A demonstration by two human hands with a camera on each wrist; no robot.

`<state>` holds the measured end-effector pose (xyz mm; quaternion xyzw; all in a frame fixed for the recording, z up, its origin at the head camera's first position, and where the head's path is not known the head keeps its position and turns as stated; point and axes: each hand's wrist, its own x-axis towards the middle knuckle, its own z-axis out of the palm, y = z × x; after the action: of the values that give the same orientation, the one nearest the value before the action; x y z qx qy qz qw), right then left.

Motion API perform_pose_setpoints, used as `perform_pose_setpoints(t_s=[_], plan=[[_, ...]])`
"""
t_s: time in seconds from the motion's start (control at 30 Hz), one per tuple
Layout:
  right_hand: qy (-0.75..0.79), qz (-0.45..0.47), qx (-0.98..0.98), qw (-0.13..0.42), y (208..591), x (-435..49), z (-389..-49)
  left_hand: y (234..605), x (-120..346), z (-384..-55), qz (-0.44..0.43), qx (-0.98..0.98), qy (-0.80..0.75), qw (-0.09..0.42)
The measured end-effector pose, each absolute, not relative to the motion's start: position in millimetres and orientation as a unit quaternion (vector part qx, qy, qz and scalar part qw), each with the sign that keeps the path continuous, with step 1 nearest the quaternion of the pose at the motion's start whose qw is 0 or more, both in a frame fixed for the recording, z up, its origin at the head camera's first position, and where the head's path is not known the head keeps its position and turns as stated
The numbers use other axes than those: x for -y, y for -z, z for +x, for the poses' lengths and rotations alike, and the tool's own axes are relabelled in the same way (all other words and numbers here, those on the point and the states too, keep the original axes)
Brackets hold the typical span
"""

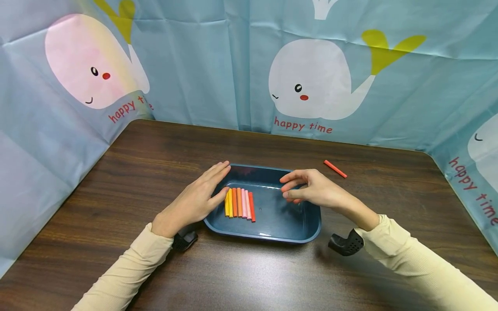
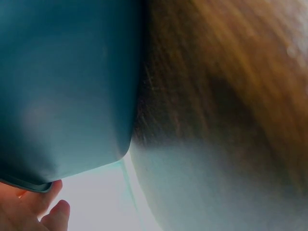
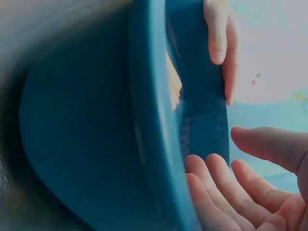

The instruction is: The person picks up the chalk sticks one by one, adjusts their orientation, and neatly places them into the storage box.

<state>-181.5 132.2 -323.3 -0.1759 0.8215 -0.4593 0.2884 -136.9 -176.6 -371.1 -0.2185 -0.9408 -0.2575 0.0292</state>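
Observation:
A dark blue plastic tray [image 1: 272, 222] stands on the table. Inside, toward its left side, several slim chalk-like sticks [image 1: 239, 203] lie in a row, from yellow through orange and pink to red. My left hand [image 1: 198, 194] rests at the tray's left rim with its fingers extended and thumb beside the yellow end of the row. Over the right part of the tray hovers my right hand [image 1: 311, 190], fingers loosely bent and apart from the thumb. In the right wrist view nothing lies between the right fingertips [image 3: 219, 166] and thumb.
A single red stick [image 1: 335, 169] lies on the brown wooden table [image 1: 241, 276], behind and right of the tray. Light blue curtains [image 1: 202, 73] printed with whales hang along the back and sides. Black wrist mounts [image 1: 347, 243] sit under both cuffs.

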Motion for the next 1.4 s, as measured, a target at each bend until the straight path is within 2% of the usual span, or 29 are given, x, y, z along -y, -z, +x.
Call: perform_pose_setpoints(t_s=[0.9,1.4], plan=[[0.451,-0.153,-0.857,0.199,296.9,-168.6,-196.9,370.1,176.0,-136.0,-0.218,0.94,0.26,0.027],[0.406,-0.146,-0.888,0.157,300.6,-191.7,-206.6,370.0,176.1,-136.1,-0.218,0.941,0.259,0.028]])
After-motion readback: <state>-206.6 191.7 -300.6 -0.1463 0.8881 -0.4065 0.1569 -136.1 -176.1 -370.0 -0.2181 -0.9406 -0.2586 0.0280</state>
